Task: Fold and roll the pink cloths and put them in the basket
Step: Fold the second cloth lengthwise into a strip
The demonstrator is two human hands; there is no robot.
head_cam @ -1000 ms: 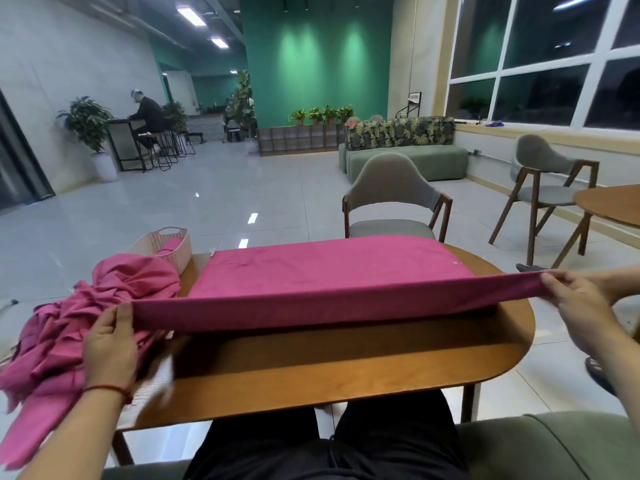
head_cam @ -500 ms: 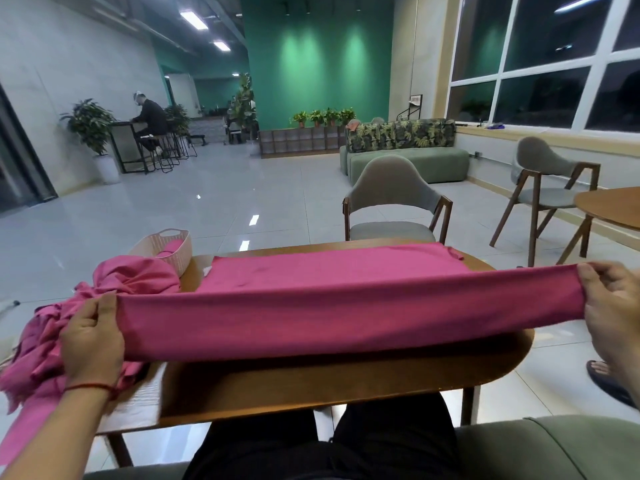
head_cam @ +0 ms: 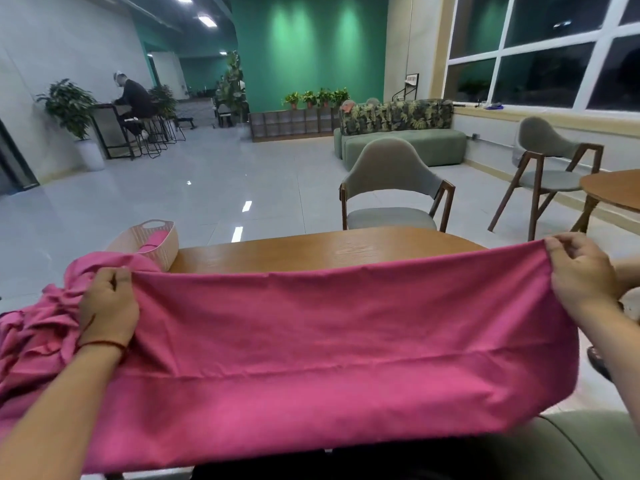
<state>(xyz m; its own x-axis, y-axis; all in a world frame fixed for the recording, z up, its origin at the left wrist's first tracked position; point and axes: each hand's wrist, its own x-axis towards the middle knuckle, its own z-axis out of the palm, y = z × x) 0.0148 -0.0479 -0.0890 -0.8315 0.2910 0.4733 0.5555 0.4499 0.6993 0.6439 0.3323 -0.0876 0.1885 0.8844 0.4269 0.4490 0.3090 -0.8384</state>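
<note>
Holding the pink cloth (head_cam: pixel 329 341) spread wide between both hands, you have it raised in front of you, where it hides the near part of the surface (head_cam: pixel 329 251); its lower edge hangs toward your lap. Your left hand (head_cam: pixel 107 306) has its fingers (head_cam: pixel 119 277) curled tight on the upper left corner, and your right hand (head_cam: pixel 581 275) pinches the upper right corner the same way. The heap of unfolded pink cloths (head_cam: pixel 31 341) lies against your left hand, and the basket (head_cam: pixel 133 241) stands just behind it. Risk noted: the left corner may snag that heap and drag it off the edge. The top edge sags in the middle, so laying it down slack would likely give a crooked fold and a loose roll. A slipped pinch drops the cloth to the floor.
</note>
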